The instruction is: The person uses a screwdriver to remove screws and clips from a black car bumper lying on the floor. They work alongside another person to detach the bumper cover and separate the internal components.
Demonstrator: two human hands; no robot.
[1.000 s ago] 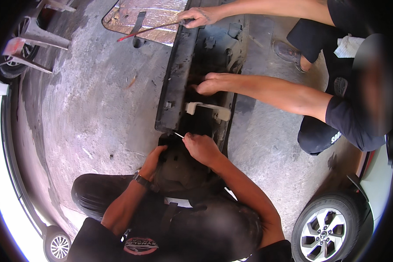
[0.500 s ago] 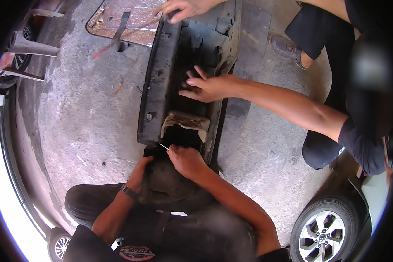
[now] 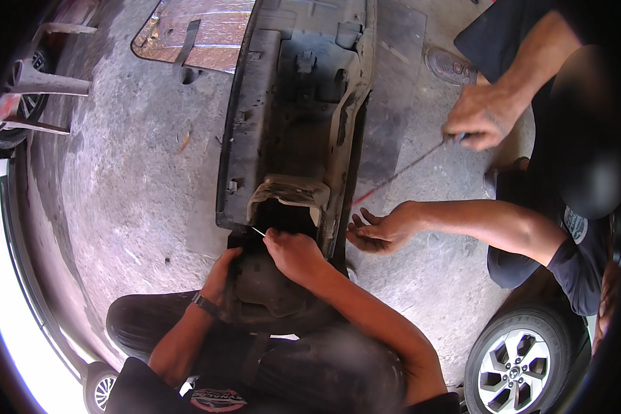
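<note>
A long dark plastic car bumper [image 3: 245,138] lies lengthwise in front of me, its hollow inner side up and its near end against my lap. My left hand [image 3: 222,269], with a watch on the wrist, is closed on the bumper's near left edge, its fingertips partly hidden. My right hand [image 3: 291,252] is closed round a thin pale metal rod [image 3: 258,231], which pokes out toward the bumper's left corner; the rest of it is hidden in the fist. Just beyond, a beige bracket-like piece [image 3: 290,188] spans the bumper's hollow.
On the right a co-worker's hand [image 3: 486,117] grips a long thin screwdriver-like tool [image 3: 410,165]; their other hand [image 3: 383,228] is open beside the bumper. A silvery foil sheet [image 3: 207,34] lies at far left. A car wheel [image 3: 514,369] stands at near right, a metal stand [image 3: 48,83] at left.
The co-worker's hands have left the bumper and moved right, one carrying the long tool across. My own hands have barely moved.
</note>
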